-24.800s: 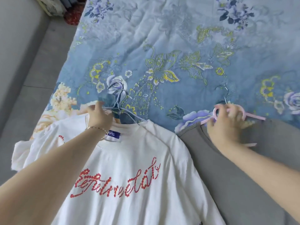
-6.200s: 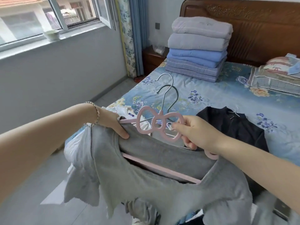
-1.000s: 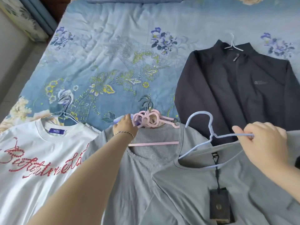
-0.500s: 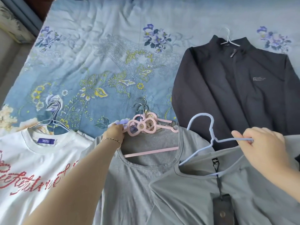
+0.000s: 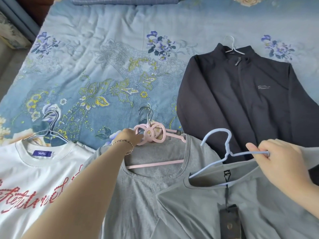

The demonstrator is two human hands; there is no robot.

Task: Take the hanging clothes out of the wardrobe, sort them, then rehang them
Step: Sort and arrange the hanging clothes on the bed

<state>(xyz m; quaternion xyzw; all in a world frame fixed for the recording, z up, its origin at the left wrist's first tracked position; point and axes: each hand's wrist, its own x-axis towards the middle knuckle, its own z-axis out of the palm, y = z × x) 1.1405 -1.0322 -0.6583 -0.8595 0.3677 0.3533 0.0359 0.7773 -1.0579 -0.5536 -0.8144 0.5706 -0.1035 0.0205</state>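
Several garments on hangers lie on the bed. My left hand point(image 5: 128, 138) grips the pink bow-shaped hanger point(image 5: 151, 135) of a grey T-shirt point(image 5: 136, 192) in the middle. My right hand point(image 5: 279, 159) pinches the right arm of a light blue hanger point(image 5: 219, 149) that carries a grey-green top point(image 5: 207, 213) with a dark price tag point(image 5: 228, 219); this top overlaps the grey T-shirt. A white T-shirt point(image 5: 34, 183) with red lettering lies at the left on a wire hanger point(image 5: 50, 131). A dark navy jacket point(image 5: 241, 100) on a white hanger point(image 5: 232, 47) lies at the upper right.
The blue floral bedspread point(image 5: 103, 69) covers the bed; its upper left part carries no clothes. Folded checked fabric point(image 5: 124, 0) sits at the top edge. A curtain point(image 5: 15, 23) and the floor lie beyond the bed's left side.
In the last second my left hand shifted right along the pink hanger toward its bow. My right hand kept hold of the blue hanger. The view tilted slightly.
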